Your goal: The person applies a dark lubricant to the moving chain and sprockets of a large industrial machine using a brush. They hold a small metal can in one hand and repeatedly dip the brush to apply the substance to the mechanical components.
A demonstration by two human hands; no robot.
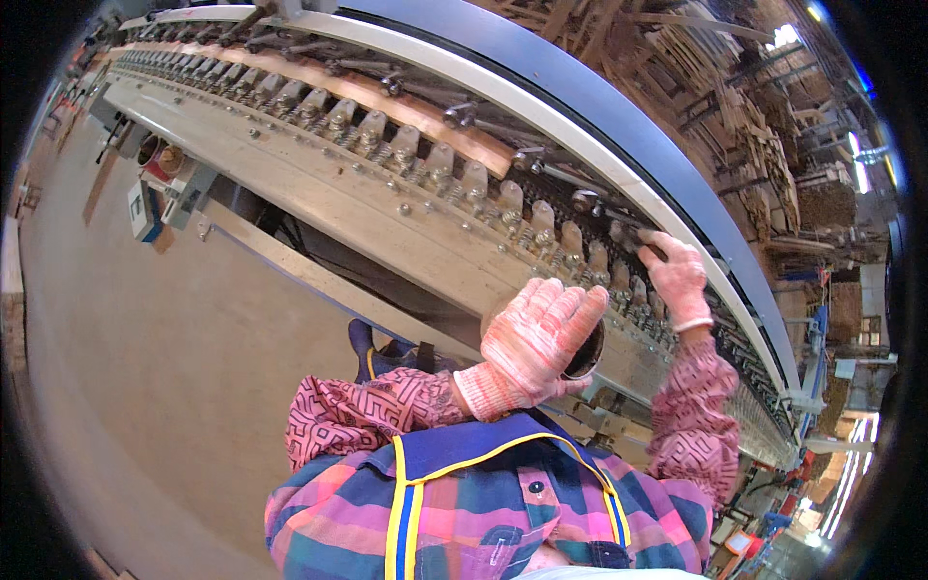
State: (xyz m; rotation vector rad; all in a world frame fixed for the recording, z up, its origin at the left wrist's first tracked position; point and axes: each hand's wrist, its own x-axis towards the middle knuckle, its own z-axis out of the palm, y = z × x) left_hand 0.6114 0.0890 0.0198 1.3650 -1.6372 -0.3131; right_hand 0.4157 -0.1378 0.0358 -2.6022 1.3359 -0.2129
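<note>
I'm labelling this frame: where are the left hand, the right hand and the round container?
left hand [535, 340], head view, back of the glove.
right hand [677, 277], head view, back of the glove.
round container [587, 360], head view, dark rim.

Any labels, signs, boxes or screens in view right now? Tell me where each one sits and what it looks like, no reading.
Box: on the floor at left beside the machine's base, small, white with blue sides.
Round container: held in the left hand against the machine rail, dark inside, no label visible.
No screens or signs can be made out.
</note>
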